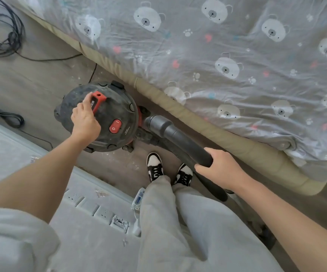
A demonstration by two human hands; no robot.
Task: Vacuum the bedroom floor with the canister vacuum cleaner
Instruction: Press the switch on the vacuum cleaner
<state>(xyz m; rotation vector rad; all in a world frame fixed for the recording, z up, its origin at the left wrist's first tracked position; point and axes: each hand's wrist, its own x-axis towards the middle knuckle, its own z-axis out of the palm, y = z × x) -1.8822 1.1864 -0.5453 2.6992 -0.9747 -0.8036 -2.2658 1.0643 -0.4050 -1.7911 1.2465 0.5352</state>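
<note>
Canister vacuum cleaner (101, 116) stands on the floor (21, 79) just beside the bed (217, 55) edge, bed to its right; its hose tube (178, 138) runs from the canister toward the person, between the bed and the shoes (168, 171). Left hand (85, 119) over the canister top at the carry handle (97, 101), rocker switch (115, 126) just right of it; right hand (215, 165) on the tube's near end. Coiled cord (1, 34) lies on the floor far left, behind the canister; power strip (97, 211) left of the legs.

the left hand (85, 119) curls its fingers at the red handle (98, 101) on top of the black canister vacuum (101, 116), beside its red switch (115, 126). the right hand (216, 166) grips the black hose tube (180, 137), near the bed (227, 55).
</note>
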